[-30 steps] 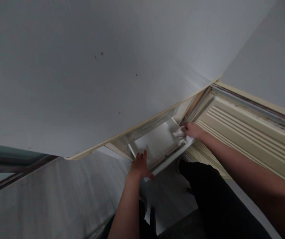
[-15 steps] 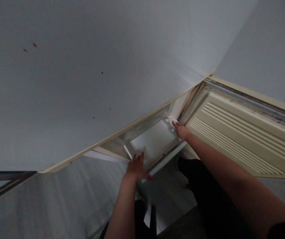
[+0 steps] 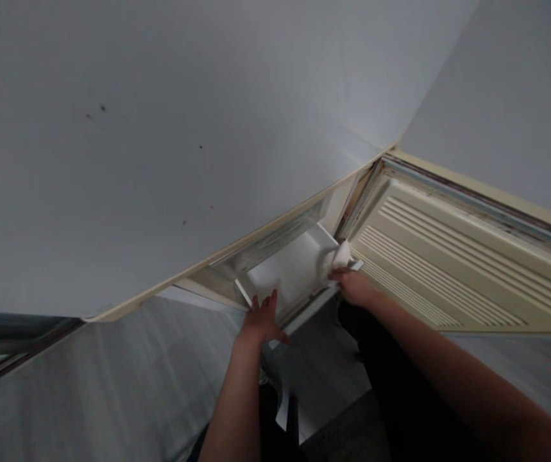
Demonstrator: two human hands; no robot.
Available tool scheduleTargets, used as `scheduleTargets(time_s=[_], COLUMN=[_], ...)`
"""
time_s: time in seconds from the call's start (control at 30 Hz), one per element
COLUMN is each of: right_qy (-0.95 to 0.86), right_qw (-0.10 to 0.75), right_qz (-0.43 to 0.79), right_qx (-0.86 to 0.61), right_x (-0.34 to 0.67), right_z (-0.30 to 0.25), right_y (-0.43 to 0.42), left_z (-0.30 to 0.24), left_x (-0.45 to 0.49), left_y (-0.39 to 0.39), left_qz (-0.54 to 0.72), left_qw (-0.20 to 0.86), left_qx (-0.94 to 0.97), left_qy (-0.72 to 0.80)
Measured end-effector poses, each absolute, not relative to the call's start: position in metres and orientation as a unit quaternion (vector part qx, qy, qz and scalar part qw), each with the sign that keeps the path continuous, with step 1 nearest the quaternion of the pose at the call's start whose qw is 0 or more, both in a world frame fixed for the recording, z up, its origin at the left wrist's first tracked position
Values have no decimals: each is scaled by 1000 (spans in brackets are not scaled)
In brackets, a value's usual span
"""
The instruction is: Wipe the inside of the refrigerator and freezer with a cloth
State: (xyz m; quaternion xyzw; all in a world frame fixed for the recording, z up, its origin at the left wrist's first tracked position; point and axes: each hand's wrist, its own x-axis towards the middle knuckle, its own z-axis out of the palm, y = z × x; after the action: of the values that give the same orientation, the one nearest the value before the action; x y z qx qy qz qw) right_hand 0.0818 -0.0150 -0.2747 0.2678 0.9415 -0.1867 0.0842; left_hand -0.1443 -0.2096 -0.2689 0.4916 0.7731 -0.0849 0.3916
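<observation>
A white drawer (image 3: 299, 260) sits pulled out low inside a cream-framed cabinet that looks like a refrigerator. At its front left corner rests my left hand (image 3: 262, 321), fingers spread over the rim. My right hand (image 3: 352, 285) is closed on a crumpled white cloth (image 3: 339, 256), which could also be a paper wipe. The cloth touches the drawer's right side near the front corner and is slightly blurred. My right fingertips are partly hidden by it.
An open cream door (image 3: 429, 256) with ridged inner panels stands on the right. The large pale cabinet top (image 3: 160, 128) fills the upper view. Grey wood-look floor (image 3: 160, 385) lies below. My dark-trousered leg (image 3: 381, 372) is close to the drawer front.
My right hand has moved the cloth from the drawer's back right toward its front right corner. My left hand has stayed at the front left corner. The view has shifted slightly.
</observation>
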Motion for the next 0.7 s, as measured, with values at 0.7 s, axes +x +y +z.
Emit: scheduleTargets(time_s=[0.7], right_qy=[851], right_qw=[54], right_qz=[-82], right_qx=[516], right_x=[81], right_z=[-234], right_y=[-13], left_z=[-277], left_x=[-155], left_y=[-222], left_qz=[-74], left_qw=[409], left_qx=[517], left_qy=[748])
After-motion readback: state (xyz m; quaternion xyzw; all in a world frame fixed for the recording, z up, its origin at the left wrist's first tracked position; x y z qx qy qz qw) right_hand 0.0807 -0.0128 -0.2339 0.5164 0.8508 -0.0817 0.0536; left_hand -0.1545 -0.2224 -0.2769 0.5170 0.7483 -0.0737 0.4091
